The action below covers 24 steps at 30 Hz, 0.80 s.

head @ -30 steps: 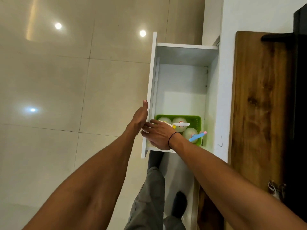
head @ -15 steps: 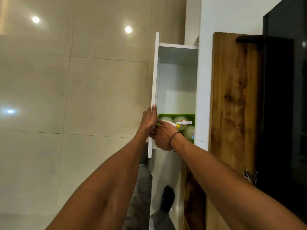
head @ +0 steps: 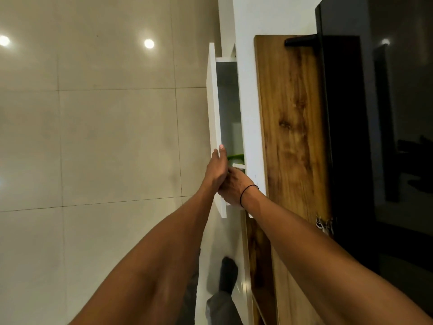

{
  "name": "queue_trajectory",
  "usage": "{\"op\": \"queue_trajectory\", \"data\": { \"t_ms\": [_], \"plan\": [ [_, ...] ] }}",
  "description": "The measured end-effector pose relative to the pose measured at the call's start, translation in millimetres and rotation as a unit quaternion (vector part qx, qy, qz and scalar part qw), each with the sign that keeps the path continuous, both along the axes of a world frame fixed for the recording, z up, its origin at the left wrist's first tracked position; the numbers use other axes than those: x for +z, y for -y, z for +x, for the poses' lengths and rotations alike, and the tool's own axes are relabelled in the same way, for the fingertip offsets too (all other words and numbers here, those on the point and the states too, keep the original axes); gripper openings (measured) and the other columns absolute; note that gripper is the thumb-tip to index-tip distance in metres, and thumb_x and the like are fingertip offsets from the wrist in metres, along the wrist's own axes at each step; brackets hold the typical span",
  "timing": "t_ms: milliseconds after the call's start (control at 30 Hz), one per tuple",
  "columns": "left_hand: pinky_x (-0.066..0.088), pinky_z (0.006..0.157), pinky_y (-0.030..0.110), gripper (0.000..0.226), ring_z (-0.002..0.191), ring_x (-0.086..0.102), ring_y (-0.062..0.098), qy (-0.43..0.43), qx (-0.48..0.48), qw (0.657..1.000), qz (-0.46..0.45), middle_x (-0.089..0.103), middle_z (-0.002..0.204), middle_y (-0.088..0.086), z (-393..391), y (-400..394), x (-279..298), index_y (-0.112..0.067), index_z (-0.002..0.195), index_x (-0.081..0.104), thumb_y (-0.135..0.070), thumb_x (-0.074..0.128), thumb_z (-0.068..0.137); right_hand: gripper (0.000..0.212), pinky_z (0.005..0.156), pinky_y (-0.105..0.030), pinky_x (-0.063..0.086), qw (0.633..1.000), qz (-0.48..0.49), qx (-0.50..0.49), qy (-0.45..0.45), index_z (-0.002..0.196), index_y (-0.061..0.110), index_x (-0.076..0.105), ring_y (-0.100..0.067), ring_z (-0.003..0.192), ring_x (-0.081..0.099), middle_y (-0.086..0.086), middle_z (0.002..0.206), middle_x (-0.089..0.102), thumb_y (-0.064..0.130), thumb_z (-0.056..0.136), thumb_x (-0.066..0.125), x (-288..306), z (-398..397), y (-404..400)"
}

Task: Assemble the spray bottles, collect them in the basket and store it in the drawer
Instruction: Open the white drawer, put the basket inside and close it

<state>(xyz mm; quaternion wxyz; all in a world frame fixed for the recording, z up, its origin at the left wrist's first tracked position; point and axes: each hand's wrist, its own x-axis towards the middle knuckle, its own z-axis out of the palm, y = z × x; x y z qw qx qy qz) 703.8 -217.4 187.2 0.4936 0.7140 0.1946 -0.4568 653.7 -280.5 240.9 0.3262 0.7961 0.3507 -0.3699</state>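
Basket (head: 236, 157) first: only a thin green strip of its rim shows in the narrow gap at the middle of the frame, with a sliver of something white just below it that I take for one of the spray bottles, though too little is visible to be sure. It sits inside the white drawer (head: 214, 127), which stands only slightly out from the white cabinet (head: 249, 113), so by my reckoning the storing is nearly finished and what remains is shutting it. The left hand (head: 216, 170) lies flat against the outer face of the drawer front, fingers extended upward with a fingertip at the panel's edge, a pushing placement rather than a grip. The right hand (head: 234, 186), a dark band at its wrist, is tucked behind the front panel at the opening; whether it clasps the panel or rests loose I cannot tell, since the left hand covers its fingers. If the drawer goes home, those fingers would need to come clear of the gap, or they risk a pinch. A wooden bench (head: 293, 127) runs along the right of the cabinet.
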Motion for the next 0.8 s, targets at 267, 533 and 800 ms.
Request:
{"op": "queue_trajectory", "data": {
  "t_ms": [267,533,800],
  "plan": [
    [0.024,0.127,0.054,0.08,0.156,0.03,0.035,-0.017,-0.031,0.999,-0.032,0.03,0.17,0.008,-1,25,3,-0.026,0.165,0.022,-0.073,0.012,0.101,0.054,0.128,-0.053,0.009,0.989,0.07,-0.127,-0.009,0.153,0.019,0.045,-0.031,0.158,0.018,-0.007,0.164,0.038,0.036,0.102,0.044,-23,-12,30],
    [0.034,0.122,0.055,0.088,0.141,0.05,0.036,-0.031,-0.102,0.993,-0.044,0.049,0.158,0.016,-3,40,-2,-0.028,0.164,0.025,-0.081,0.01,0.095,0.052,0.127,-0.053,0.009,0.98,0.082,-0.179,0.02,0.15,0.02,0.051,-0.03,0.16,0.013,-0.007,0.166,0.035,0.041,0.104,0.04,-23,-25,47],
    [0.023,0.126,0.052,0.081,0.157,0.026,0.034,-0.042,-0.155,0.985,-0.062,0.024,0.172,0.011,-12,38,17,-0.025,0.166,0.015,-0.073,0.012,0.102,0.048,0.128,-0.052,0.013,0.943,0.152,-0.294,0.044,0.145,0.02,0.056,-0.028,0.157,0.022,-0.007,0.163,0.04,0.041,0.103,0.044,-20,-47,50]
  ]
}}
